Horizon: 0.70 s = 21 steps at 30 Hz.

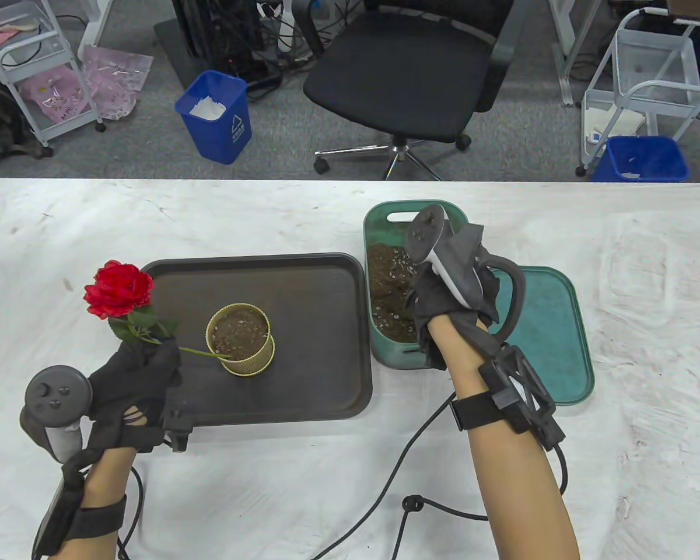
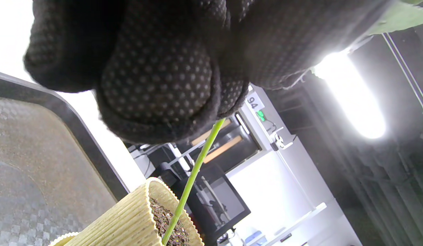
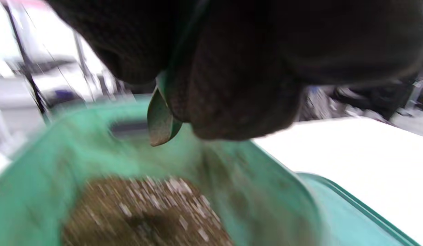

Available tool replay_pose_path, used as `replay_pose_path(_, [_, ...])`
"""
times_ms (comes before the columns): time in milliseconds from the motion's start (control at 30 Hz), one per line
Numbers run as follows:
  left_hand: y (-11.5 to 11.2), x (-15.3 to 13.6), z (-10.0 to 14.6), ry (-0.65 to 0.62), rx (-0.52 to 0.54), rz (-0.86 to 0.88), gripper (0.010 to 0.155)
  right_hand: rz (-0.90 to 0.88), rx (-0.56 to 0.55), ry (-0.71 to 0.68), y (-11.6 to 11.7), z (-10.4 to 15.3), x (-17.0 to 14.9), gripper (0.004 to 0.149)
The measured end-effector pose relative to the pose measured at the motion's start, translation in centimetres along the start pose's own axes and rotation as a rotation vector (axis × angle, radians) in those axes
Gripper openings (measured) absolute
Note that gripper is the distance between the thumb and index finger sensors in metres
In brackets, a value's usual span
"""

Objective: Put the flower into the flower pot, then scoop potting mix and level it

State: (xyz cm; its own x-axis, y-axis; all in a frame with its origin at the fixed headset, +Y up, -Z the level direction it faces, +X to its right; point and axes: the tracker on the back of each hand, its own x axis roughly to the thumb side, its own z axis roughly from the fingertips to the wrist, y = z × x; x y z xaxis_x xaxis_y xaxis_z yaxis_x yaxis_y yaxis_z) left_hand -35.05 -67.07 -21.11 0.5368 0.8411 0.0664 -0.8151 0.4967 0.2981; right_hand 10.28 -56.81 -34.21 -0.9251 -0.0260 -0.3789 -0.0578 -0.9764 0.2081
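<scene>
Gripping the flower (image 1: 118, 290) by its stem, the left hand (image 1: 133, 379) leans it so the stem's end sits in the flower pot (image 1: 240, 340) on the dark tray (image 1: 321, 326). The right hand (image 1: 452, 291) holds a green scoop (image 3: 160, 119) above the potting mix (image 1: 391, 291) in the green bin (image 1: 385, 219) on the bench (image 1: 268, 490).

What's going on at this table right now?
A person is potting a rose. The left hand holds the red flower by its stem, tilted, with the stem's end already in the soil of the yellow flower pot on the dark tray. The right hand is over the green bin of potting mix, holding a small green scoop above the soil. The bin's lid lies beside it.
</scene>
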Motion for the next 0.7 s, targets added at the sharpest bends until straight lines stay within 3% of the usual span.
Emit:
replay_pose_path(100, [0.0, 0.0, 0.0, -0.005, -0.002, -0.006, 0.045, 0.105, 0.136, 0.057, 1.7, -1.9, 0.2, 0.052])
replay_pose_path(333, [0.0, 0.0, 0.0, -0.005, -0.003, -0.005, 0.045, 0.277, 0.220, 0.086, 4.5, -3.5, 1.3, 0.052])
replay_pose_path(500, [0.1, 0.0, -0.1, 0.000, -0.002, -0.006, 0.045, 0.261, 0.312, 0.064, 4.8, -3.6, 1.3, 0.051])
replay_pose_path(700, [0.1, 0.0, -0.1, 0.004, -0.001, -0.003, 0.045, 0.097, 0.420, 0.017, 4.7, -3.8, 0.4, 0.049])
